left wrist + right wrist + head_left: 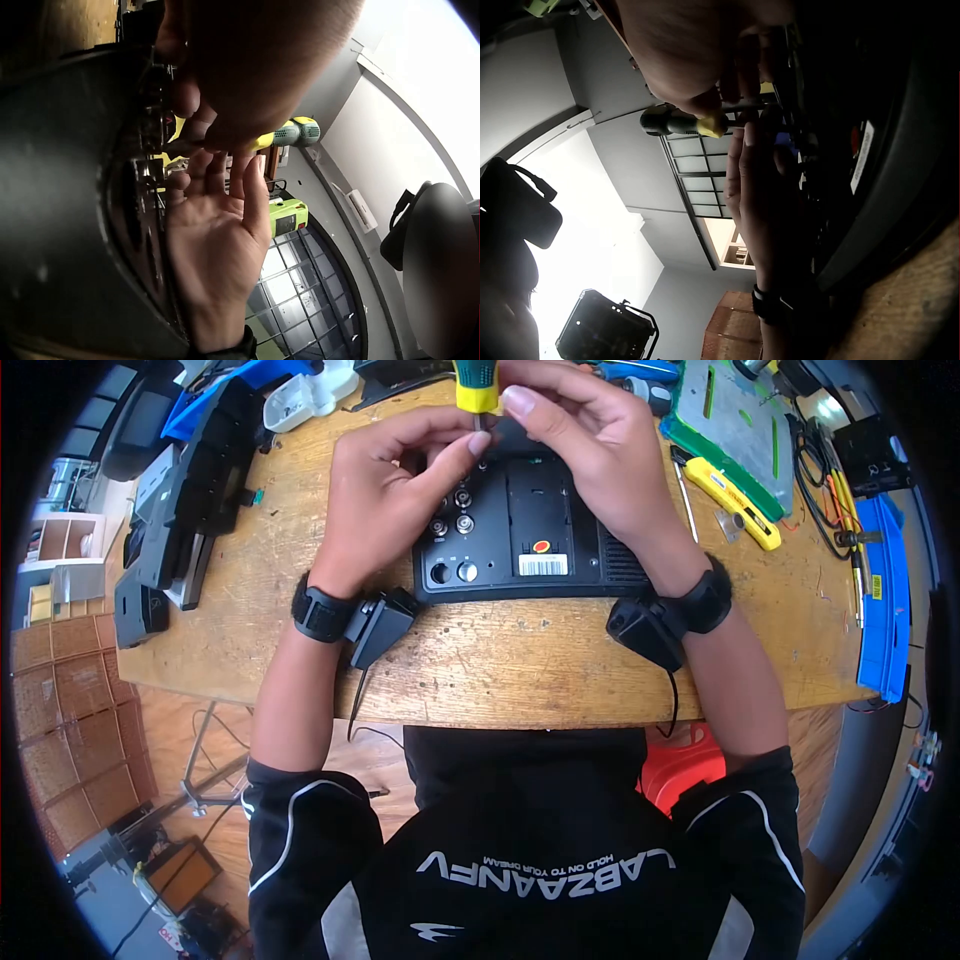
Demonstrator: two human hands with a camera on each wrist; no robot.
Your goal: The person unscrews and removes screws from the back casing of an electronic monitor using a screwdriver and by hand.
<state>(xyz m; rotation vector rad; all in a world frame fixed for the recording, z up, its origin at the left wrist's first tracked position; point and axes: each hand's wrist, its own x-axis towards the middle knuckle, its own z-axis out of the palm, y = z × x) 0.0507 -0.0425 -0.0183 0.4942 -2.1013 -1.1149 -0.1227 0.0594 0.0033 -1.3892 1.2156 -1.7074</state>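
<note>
A screwdriver (477,396) with a green and yellow handle stands upright over a black electronic device (540,530) that lies on the workbench. My left hand (385,495) pinches its metal shaft between thumb and forefinger, just below the yellow collar. Beside the handle is my right hand (615,465), thumb tip right at the collar. The left wrist view shows this hand's palm, with fingers extended rather than wrapped round the handle. Several round metal connectors (464,524) and a barcode label (543,565) show on the device. The screwdriver's tip is hidden behind my left fingers.
A yellow utility knife (735,503) lies right of the device, near a green-edged tray (735,430). Blue bins (882,600) and cables (825,490) line the right side. Black equipment (195,490) stands at the left, and a white parts tray (310,395) at the back.
</note>
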